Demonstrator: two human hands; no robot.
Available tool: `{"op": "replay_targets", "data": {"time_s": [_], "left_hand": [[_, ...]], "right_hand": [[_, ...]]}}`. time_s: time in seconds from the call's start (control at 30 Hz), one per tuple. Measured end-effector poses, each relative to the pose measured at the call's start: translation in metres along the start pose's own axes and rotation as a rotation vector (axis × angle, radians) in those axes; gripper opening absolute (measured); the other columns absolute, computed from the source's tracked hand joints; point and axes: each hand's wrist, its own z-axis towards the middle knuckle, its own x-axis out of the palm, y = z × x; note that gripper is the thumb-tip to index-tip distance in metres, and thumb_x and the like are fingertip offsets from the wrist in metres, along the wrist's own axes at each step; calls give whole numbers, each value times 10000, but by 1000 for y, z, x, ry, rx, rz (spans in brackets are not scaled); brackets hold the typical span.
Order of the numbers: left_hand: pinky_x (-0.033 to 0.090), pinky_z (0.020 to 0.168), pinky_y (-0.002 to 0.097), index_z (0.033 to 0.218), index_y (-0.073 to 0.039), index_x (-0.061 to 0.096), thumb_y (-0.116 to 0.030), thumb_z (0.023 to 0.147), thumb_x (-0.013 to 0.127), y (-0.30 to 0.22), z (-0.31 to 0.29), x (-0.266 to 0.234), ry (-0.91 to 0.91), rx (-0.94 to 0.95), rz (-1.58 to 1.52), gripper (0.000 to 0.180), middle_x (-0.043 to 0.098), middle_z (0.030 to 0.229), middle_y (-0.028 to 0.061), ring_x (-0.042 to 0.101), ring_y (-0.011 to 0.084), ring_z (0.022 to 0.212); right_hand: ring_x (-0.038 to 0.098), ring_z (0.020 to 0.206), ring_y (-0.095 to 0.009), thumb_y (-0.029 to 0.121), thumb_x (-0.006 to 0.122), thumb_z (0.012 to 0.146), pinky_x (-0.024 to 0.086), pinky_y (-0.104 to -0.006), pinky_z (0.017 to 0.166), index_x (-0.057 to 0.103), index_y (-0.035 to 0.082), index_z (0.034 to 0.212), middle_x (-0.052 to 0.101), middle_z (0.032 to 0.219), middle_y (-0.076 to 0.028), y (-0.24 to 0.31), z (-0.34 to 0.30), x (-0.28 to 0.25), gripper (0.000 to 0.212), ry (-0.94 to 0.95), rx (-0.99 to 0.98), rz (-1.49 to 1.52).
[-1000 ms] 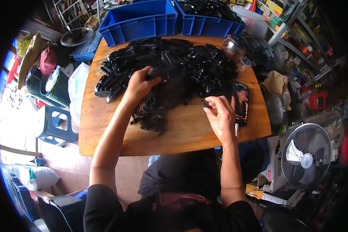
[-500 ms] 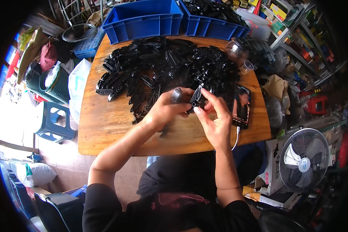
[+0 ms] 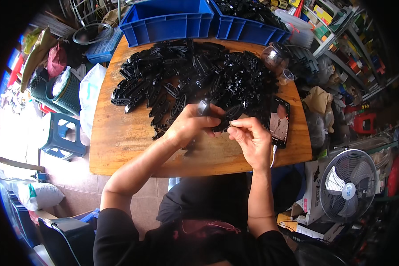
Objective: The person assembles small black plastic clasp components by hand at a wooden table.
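Note:
Over the near half of the table, my left hand (image 3: pixel 189 126) is closed on a long black plastic part (image 3: pixel 233 111), whose end points up and to the right. A dark shiny piece (image 3: pixel 204 107) shows by the left thumb and fingers; I cannot tell whether it is separate. My right hand (image 3: pixel 255 142) is pinched, thumb against fingers, at the near edge of that part. What lies in the pinch is too small to make out. Just beyond both hands spreads a heap of similar black plastic parts (image 3: pixel 164 62), with smaller black pieces (image 3: pixel 244 77) on its right.
Two blue bins (image 3: pixel 168 27) stand at the table's far edge, the right one holding black parts. A phone (image 3: pixel 279 122) with a white cable lies right of my hands. Clear plastic cups (image 3: pixel 286 77) sit beyond it. A fan (image 3: pixel 349 190) stands at right, a stool (image 3: pixel 64 135) at left.
The black part in my left hand has tilted from nearly upright toward the right. My right hand has shifted slightly right, and its raised, spread fingers have closed into a pinch.

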Motion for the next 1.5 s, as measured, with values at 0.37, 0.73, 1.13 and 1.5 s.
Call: {"op": "replay_targets", "data": {"time_s": [0.37,0.73,1.13,1.5], "left_hand": [[474,692,368,1046,0,516,-147,780,698,2,-14,23,77,327,610,354,627,855,196,634,320,812],[477,749,316,1252,-109,506,60,569,692,-40,-3,-29,76,406,885,727,603,976,74,581,156,886],[491,712,404,928,-81,585,-102,609,698,-9,-19,-24,-379,507,1469,339,506,931,114,536,311,913],[484,629,397,919,-49,563,-43,644,664,-10,-14,-57,-405,431,1345,292,579,836,148,593,347,746]], "right_hand": [[565,827,-135,71,741,740,463,-268,723,607,32,997,598,893,-47,0,-9,-5,292,-129,-41,-297],[612,877,-194,68,611,854,476,-291,765,562,39,1160,638,969,-127,6,-3,-17,311,22,167,-192],[603,716,-315,69,670,762,466,-379,588,601,41,846,606,780,-138,-49,46,-24,112,-44,-40,-802],[585,692,-109,28,615,832,483,-243,638,575,36,922,619,809,-36,-47,9,-36,99,0,466,341]]}}
